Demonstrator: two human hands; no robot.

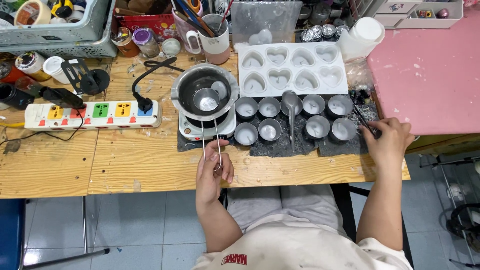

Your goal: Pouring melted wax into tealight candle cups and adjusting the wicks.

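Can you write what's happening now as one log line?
left hand: holds pot handle | right hand: holds tweezers | pot: on hotplate

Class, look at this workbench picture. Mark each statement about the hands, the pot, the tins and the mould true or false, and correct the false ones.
1. The left hand holds the wire handle of the pot. True.
2. The pot sits on the power strip. False: it sits on a small hotplate beside the strip.
3. The heart mould lies behind the round tins. True.
4. The right hand holds the spoon. False: the spoon lies among the tins; the right hand holds a thin dark tool.
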